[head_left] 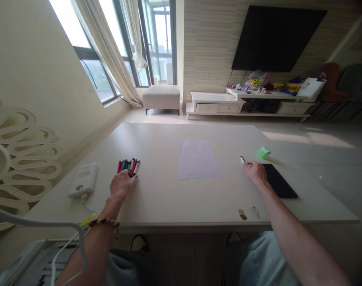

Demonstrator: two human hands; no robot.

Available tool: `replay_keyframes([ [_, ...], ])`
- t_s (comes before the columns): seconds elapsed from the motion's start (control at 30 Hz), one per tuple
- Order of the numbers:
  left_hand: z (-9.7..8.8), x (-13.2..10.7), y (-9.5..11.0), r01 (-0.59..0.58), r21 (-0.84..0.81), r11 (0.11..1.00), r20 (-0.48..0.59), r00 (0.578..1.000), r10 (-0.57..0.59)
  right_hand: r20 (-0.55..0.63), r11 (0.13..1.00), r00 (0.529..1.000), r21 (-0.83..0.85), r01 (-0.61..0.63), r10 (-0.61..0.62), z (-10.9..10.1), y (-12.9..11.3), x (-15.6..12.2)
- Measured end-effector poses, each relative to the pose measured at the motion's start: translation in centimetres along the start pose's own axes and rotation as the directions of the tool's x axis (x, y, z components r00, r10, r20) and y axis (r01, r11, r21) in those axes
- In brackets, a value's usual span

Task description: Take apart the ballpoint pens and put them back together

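Whether the left hand (123, 182) grips the red-and-green pens (127, 164) under it, I cannot tell. Smooth white table (157, 198) extends toward a flat paper sheet (198, 159) — further right, the right hand (256, 172) pinches one slender pen (242, 159) — beside a thin black pad's (280, 182) left edge.

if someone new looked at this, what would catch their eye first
Probably the sheet of white paper, lying near the middle of the pale table. Next might come the cluster of colourful pens at the left hand and the single pen held in the right hand. Beyond the table, the big black screen stands out on the far wall.
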State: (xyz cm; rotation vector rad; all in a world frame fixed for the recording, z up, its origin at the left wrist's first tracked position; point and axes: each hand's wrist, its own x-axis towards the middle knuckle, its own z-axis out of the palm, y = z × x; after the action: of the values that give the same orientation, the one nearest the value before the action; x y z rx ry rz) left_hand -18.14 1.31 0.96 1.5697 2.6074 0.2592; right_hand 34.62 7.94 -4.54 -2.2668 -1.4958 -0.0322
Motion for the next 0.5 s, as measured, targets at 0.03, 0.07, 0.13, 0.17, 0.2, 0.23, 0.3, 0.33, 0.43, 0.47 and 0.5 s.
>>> replay_keyframes([
  [0.03, 0.3, 0.1, -0.1, 0.004, 0.005, 1.000, -0.004, 1.000, -0.004, -0.011, 1.000, 1.000, 0.017, -0.008, 0.008, -0.3, -0.2, -0.1],
  [0.07, 0.5, 0.2, 0.0, 0.008, 0.013, 1.000, -0.012, 1.000, -0.008, -0.022, 0.999, 1.000, 0.032, -0.011, 0.012, -0.6, -0.5, -0.2],
  [0.13, 0.8, 0.1, 0.1, 0.010, 0.030, 1.000, -0.028, 1.000, -0.009, -0.047, 0.999, 0.999, 0.051, -0.008, 0.010, -1.2, -1.0, -0.4],
  [0.17, 0.9, 0.1, 0.3, 0.009, 0.035, 0.999, -0.032, 0.999, -0.008, -0.060, 0.998, 0.998, 0.056, 0.001, 0.003, -1.5, -1.3, -0.5],
  [0.2, 0.9, 0.1, 0.4, 0.007, 0.028, 1.000, -0.035, 0.999, -0.006, -0.074, 0.998, 0.997, 0.060, 0.015, -0.010, -1.8, -1.6, -0.7],
  [0.23, 0.9, 0.0, 0.5, 0.003, 0.009, 1.000, -0.034, 0.999, -0.002, -0.091, 0.997, 0.995, 0.068, 0.036, -0.030, -2.1, -2.0, -0.9],
  [0.3, 0.7, 0.0, 0.8, -0.009, -0.046, 0.999, -0.025, 1.000, 0.008, -0.130, 0.989, 0.988, 0.107, 0.101, -0.087, -2.7, -3.1, -1.5],
  [0.33, 0.6, -0.1, 1.0, -0.014, -0.075, 0.997, -0.017, 1.000, 0.013, -0.148, 0.980, 0.981, 0.139, 0.144, -0.123, -2.9, -3.8, -2.0],
  [0.43, 0.1, -0.4, 2.0, -0.043, -0.188, 0.981, 0.040, 0.998, 0.051, -0.155, 0.919, 0.957, 0.275, 0.282, -0.247, -3.7, -6.7, -4.1],
  [0.47, 0.0, -0.7, 2.6, -0.057, -0.235, 0.970, 0.068, 0.995, 0.075, -0.143, 0.891, 0.949, 0.330, 0.313, -0.280, -3.9, -7.8, -5.2],
  [0.5, 0.0, -1.1, 3.3, -0.075, -0.279, 0.957, 0.097, 0.990, 0.105, -0.104, 0.858, 0.944, 0.395, 0.329, -0.314, -4.0, -9.0, -6.3],
])
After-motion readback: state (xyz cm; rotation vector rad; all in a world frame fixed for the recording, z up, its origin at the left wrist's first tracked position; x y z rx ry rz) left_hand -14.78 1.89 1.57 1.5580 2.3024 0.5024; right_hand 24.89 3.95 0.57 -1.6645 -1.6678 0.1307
